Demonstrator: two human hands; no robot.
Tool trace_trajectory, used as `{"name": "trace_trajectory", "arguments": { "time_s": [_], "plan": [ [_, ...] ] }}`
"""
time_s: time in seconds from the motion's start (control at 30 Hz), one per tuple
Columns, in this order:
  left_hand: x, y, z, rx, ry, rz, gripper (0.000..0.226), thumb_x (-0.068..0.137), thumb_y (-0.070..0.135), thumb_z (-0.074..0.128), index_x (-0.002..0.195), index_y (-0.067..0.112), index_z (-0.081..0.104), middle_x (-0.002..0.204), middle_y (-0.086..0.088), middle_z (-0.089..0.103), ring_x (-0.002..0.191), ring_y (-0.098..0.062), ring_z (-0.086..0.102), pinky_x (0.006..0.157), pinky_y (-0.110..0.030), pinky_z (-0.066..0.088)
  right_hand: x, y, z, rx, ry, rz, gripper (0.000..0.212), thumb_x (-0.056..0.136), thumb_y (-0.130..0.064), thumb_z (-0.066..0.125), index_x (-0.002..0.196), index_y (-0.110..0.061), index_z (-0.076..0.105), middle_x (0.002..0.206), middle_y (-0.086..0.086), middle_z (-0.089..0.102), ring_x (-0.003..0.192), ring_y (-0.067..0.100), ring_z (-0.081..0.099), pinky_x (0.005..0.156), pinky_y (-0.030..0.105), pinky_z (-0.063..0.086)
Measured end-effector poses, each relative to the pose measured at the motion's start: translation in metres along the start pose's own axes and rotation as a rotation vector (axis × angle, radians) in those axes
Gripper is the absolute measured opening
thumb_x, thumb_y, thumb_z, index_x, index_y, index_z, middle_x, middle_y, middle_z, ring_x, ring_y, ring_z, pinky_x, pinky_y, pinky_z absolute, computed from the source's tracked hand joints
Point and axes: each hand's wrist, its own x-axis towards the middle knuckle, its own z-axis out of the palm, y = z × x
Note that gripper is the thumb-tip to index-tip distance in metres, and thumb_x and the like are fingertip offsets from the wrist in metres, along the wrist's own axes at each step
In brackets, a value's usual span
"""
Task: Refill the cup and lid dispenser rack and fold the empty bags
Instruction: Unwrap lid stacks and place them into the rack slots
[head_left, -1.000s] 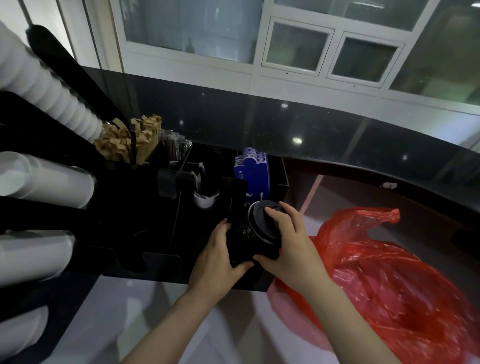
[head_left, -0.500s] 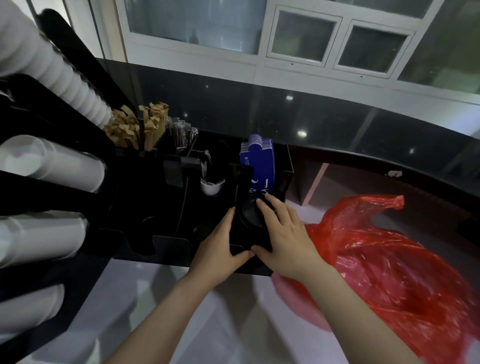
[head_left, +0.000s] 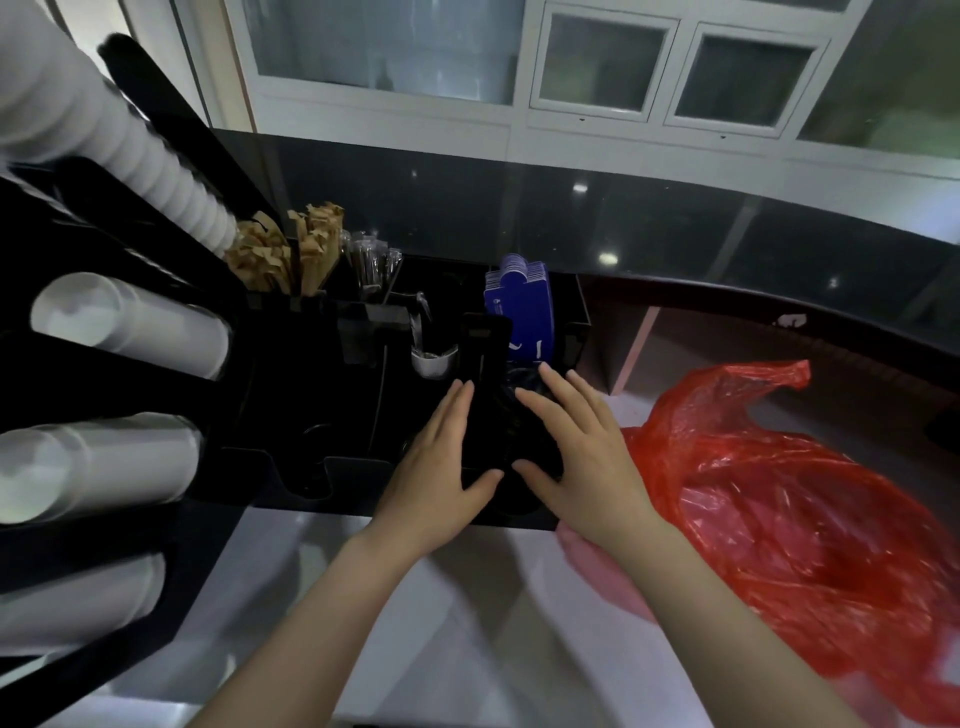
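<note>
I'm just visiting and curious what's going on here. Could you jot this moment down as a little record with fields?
place: grey counter with a black rack
left hand: fingers straight, flat against the rack's right slot
right hand: fingers straight, pressing down on black lids in that slot
beside the hands: red plastic bag, to the right
behind the slot: blue cards
left edge: stacked white cups lying sideways

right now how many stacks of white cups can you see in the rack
4, all at the left: top stack, second, third, bottom. More may sit outside the frame.
</note>
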Motion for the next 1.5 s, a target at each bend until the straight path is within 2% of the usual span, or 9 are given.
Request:
{"name": "trace_trajectory", "arguments": {
  "time_s": [0.13,0.23,0.33,0.47,0.57,0.73,1.07,1.3,1.5],
  "plan": [
    [-0.004,0.005,-0.006,0.019,0.018,0.033,0.087,0.087,0.031,0.064,0.152,0.032,0.005,0.159,0.017,0.003,0.141,0.007,0.001,0.114,-0.024,0.015,-0.008,-0.003,-0.001,0.050,0.032,0.028,0.066,0.078,-0.021,0.076,0.139,-0.019,0.049,0.153,0.002,0.033,0.142,0.016,0.018,0.113,0.035,0.019],
    [-0.010,0.006,-0.012,0.060,0.002,0.061,0.079,0.089,0.030,0.062,0.151,0.035,0.013,0.159,0.017,0.006,0.144,0.001,0.003,0.116,-0.026,0.014,-0.011,-0.008,-0.003,0.091,0.043,0.036,0.060,0.080,-0.017,0.075,0.135,-0.015,0.052,0.150,0.004,0.038,0.142,0.022,0.026,0.114,0.037,0.023],
    [-0.016,0.000,-0.023,0.103,-0.007,0.058,0.072,0.091,0.028,0.060,0.151,0.032,0.020,0.157,0.016,0.012,0.141,0.003,0.001,0.119,-0.030,0.012,-0.013,-0.015,-0.002,0.124,0.073,0.040,0.052,0.080,-0.014,0.074,0.129,-0.013,0.058,0.145,0.005,0.045,0.140,0.026,0.033,0.113,0.040,0.029],
    [-0.027,-0.005,-0.044,0.137,0.023,0.064,0.064,0.093,0.027,0.058,0.149,0.028,0.027,0.157,0.012,0.020,0.137,0.007,0.003,0.112,-0.020,0.009,-0.007,-0.028,-0.001,0.133,0.134,0.012,0.044,0.077,-0.009,0.076,0.120,-0.012,0.064,0.136,0.007,0.053,0.131,0.029,0.043,0.109,0.041,0.035],
    [-0.040,-0.013,-0.064,0.162,0.023,0.041,0.061,0.094,0.030,0.055,0.148,0.032,0.028,0.155,0.016,0.022,0.136,0.010,0.003,0.111,-0.020,0.011,-0.001,-0.037,-0.003,0.116,0.158,0.118,0.044,0.076,-0.012,0.077,0.119,-0.014,0.064,0.133,0.005,0.053,0.127,0.024,0.046,0.107,0.038,0.039],
    [-0.066,-0.021,-0.095,0.155,0.014,0.025,0.058,0.095,0.030,0.054,0.147,0.031,0.030,0.155,0.015,0.024,0.136,0.008,0.006,0.115,-0.024,0.012,0.007,-0.051,-0.013,0.115,0.212,0.286,0.046,0.079,-0.017,0.075,0.122,-0.018,0.060,0.134,0.002,0.051,0.126,0.021,0.045,0.106,0.028,0.034],
    [-0.131,-0.033,-0.124,0.172,-0.070,0.026,0.060,0.096,0.030,0.052,0.150,0.025,0.025,0.157,0.009,0.022,0.145,-0.005,0.010,0.119,-0.030,0.012,-0.011,-0.114,-0.006,0.046,0.072,0.246,0.046,0.082,-0.019,0.072,0.126,-0.018,0.058,0.134,0.001,0.051,0.127,0.021,0.044,0.108,0.031,0.034],
    [-0.145,-0.034,-0.128,0.142,-0.114,0.030,0.065,0.096,0.032,0.051,0.152,0.027,0.017,0.159,0.011,0.016,0.144,0.000,0.005,0.119,-0.028,0.011,-0.022,-0.115,-0.009,0.006,0.043,0.313,0.046,0.082,-0.018,0.072,0.126,-0.017,0.058,0.134,-0.001,0.052,0.125,0.020,0.046,0.100,0.020,0.029],
    [-0.132,-0.033,-0.133,0.125,-0.051,0.024,0.065,0.096,0.032,0.051,0.152,0.029,0.018,0.158,0.013,0.017,0.134,0.012,0.003,0.116,-0.023,0.012,-0.008,-0.094,-0.018,-0.014,0.040,0.366,0.051,0.082,-0.020,0.073,0.130,-0.017,0.054,0.134,0.003,0.051,0.122,0.024,0.048,0.100,0.029,0.037]
  ]
}}
